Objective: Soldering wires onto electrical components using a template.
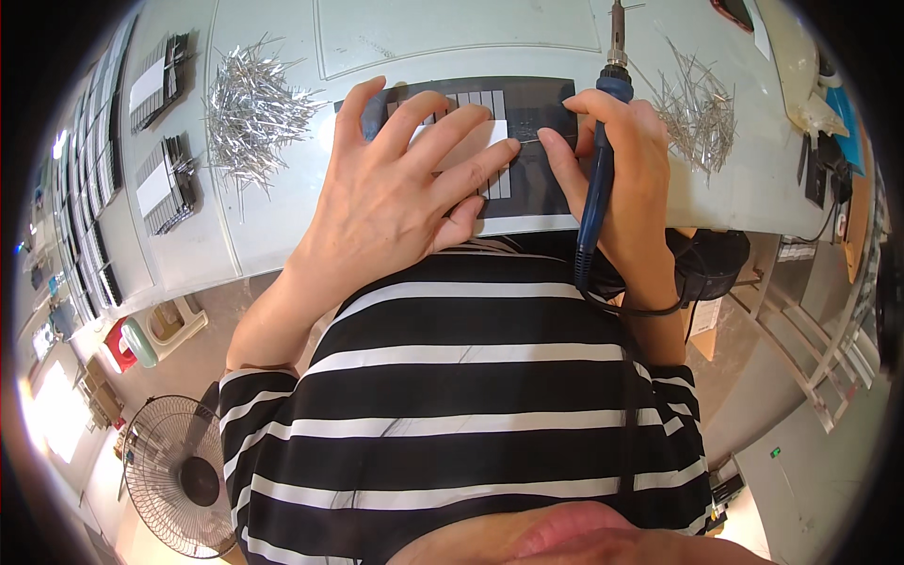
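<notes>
On the bench in front of me lies a dark board [543, 196] with several pale grey strips [495, 184] and a white card [496, 132] on it. My left hand [400, 179] is spread flat over the card and strips, fingers apart, its index fingertip by the board's middle. A soldering iron [596, 193] with a blue handle sits in my right hand [629, 165], its metal tip pointing away from me. The right thumb reaches toward my left index fingertip, where a thin silvery wire [529, 140] shows between them. What lies under my left palm is hidden.
Loose piles of silvery wires lie left [254, 113] and right [699, 118] of the board. Two stacks of dark strips with white labels [165, 188] stand further left, beside long dark rows [94, 179]. The iron's cord [640, 310] hangs past my right forearm. A fan [179, 476] stands below left.
</notes>
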`<state>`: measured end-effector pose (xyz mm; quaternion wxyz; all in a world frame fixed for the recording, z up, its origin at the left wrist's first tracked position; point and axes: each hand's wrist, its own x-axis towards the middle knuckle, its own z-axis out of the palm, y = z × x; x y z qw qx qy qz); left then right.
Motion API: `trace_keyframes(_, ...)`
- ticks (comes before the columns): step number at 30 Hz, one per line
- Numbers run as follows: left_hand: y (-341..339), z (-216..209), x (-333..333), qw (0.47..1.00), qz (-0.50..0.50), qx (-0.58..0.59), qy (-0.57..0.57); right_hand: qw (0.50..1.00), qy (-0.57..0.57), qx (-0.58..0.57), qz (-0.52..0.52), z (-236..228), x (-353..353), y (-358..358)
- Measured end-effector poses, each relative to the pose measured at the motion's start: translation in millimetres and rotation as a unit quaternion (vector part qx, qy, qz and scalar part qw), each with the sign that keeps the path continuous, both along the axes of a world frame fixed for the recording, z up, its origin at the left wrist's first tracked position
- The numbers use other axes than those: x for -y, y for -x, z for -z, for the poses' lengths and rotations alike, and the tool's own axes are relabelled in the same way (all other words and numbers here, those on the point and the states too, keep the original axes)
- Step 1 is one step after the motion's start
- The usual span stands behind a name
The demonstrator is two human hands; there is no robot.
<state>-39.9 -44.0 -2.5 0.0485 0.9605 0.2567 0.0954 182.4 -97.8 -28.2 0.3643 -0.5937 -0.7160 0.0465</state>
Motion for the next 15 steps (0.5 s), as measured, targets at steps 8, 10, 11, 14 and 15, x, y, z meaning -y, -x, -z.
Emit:
trace_keyframes(8,-0.1,2.4,-0.3,0.999,-0.013,0.027,0.009,1.0,0.004,0.006,0.017,1.0,1.9,5.5)
trace_keyframes(10,0.1,2.0,-0.4,0.999,-0.013,0.028,0.009,1.0,0.004,0.006,0.018,1.7,1.6,6.2)
trace_keyframes(11,0.1,1.7,-0.5,0.999,-0.013,0.028,0.009,1.0,0.003,0.006,0.019,1.8,1.4,6.5)
trace_keyframes(14,-0.1,2.0,-1.2,0.999,-0.01,0.029,0.013,1.0,0.001,0.009,0.025,2.3,1.6,7.0)
trace_keyframes(15,0.1,2.3,-1.6,0.999,-0.008,0.03,0.013,1.0,0.0,0.009,0.025,2.2,1.6,7.2)
